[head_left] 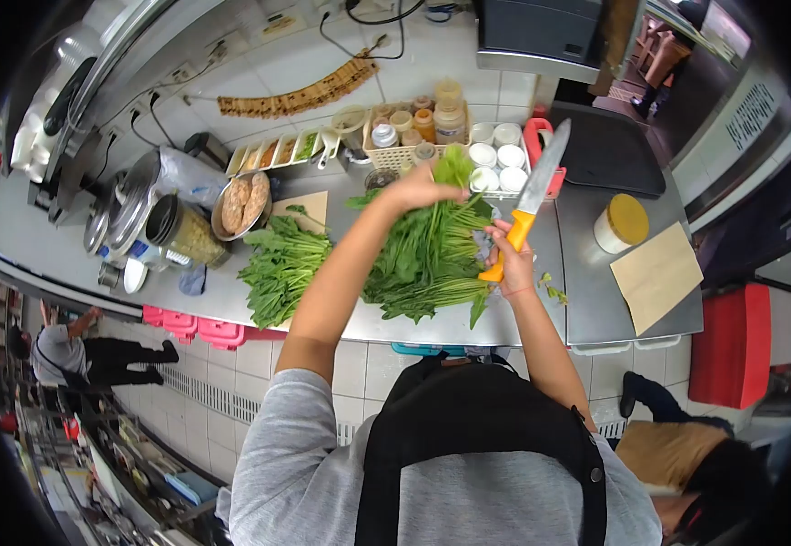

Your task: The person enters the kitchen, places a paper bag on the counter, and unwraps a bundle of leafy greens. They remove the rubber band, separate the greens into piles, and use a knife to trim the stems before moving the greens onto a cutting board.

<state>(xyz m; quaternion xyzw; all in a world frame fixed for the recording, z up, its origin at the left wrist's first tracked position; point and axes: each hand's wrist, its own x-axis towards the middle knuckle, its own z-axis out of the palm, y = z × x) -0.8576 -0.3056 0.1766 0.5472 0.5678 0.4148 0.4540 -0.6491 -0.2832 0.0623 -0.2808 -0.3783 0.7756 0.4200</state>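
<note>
My right hand (512,259) is closed around the yellow handle of a large kitchen knife (534,182), its blade pointing up and away from me. My left hand (421,188) is closed over the far side of a pile of leafy greens (427,250), with a light green leafy piece (453,166) at its fingers. The pile's stems point toward my right hand. To the left lies a second bunch of greens (288,268). Small trimmed bits (554,289) are scattered right of my right wrist.
Behind the greens stand a basket of sauce bottles (418,127) and a rack of white-lidded jars (510,156). At left are a bowl of meat (225,223) and a pickle-filled jar (186,232). A yellow-lidded tub (621,224) and black tray (609,150) sit right. Other people are nearby.
</note>
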